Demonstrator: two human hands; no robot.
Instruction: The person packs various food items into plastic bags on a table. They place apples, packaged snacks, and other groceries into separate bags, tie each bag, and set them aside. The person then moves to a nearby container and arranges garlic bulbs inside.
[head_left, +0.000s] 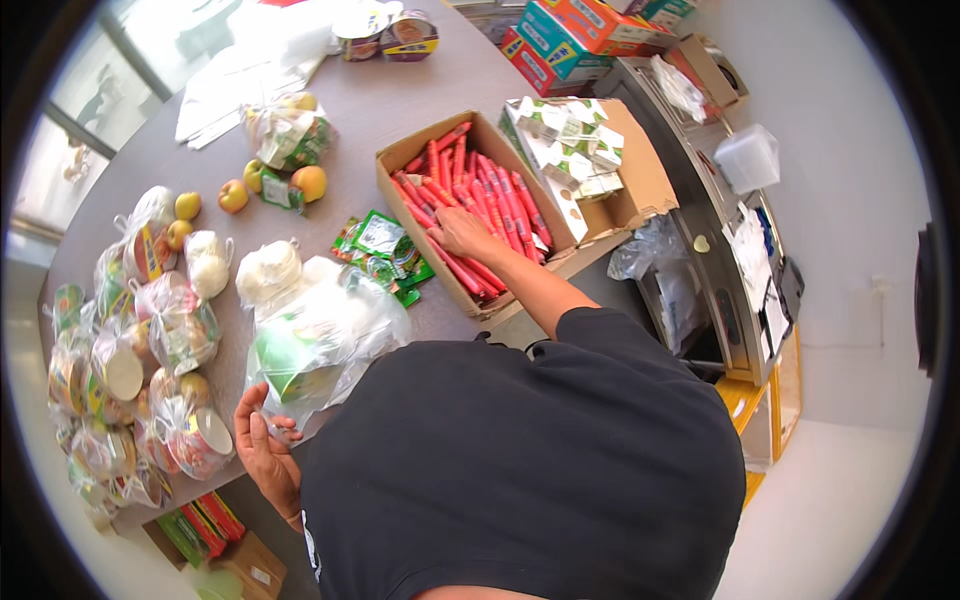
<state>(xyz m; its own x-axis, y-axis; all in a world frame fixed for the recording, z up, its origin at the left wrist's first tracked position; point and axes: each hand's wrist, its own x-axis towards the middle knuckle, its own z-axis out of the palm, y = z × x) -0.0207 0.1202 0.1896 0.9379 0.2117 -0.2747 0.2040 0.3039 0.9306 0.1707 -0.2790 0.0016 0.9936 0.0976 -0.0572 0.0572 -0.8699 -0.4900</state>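
My right hand reaches into an open cardboard box of red-wrapped sticks; its fingertips touch the sticks, but whether they grip one cannot be told. At the table's near edge my left hand has bent fingers against the rim of a clear plastic bag. That bag holds a green and white tub, and its grip is unclear. Green foil packets lie between bag and box. Right of the sticks, a second carton holds small white and green boxes.
Many tied clear bags with instant noodle tubs and apples crowd the table's left side. Loose apples and a filled bag lie farther back. Two noodle tubs stand at the far edge. A metal counter runs along the right.
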